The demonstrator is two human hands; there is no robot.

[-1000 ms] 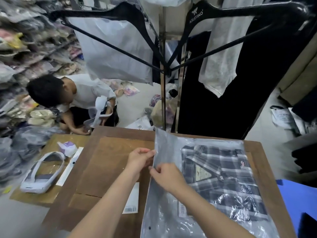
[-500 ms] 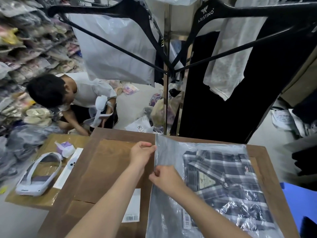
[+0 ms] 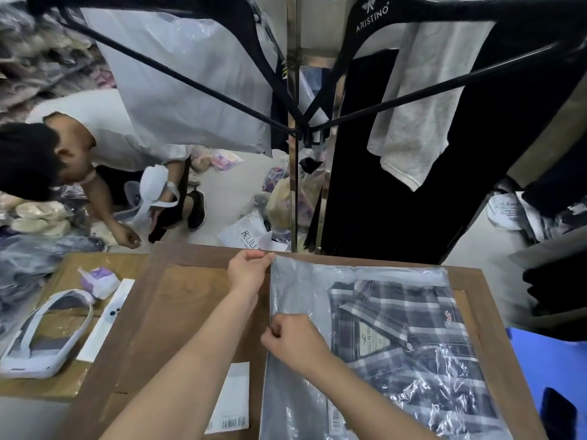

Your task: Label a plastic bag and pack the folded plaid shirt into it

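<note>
A clear plastic bag (image 3: 298, 290) lies on the wooden table (image 3: 178, 300) with the folded plaid shirt (image 3: 413, 338) inside it, collar toward me. My left hand (image 3: 247, 271) pinches the bag's far left corner at the table's back edge. My right hand (image 3: 292, 339) pinches the bag's left edge lower down. A barcode label shows through the bag near its bottom (image 3: 335, 417).
A white sheet of barcode labels (image 3: 230, 398) lies left of the bag. A lower cardboard surface at left holds a white headset (image 3: 44, 338) and a white strip. A crouching person (image 3: 95, 144) works on the floor beyond. Black hangers (image 3: 374, 14) and garments hang ahead.
My left hand slid along the bag's left edge to its far corner, away from my right hand. The view tilted slightly.
</note>
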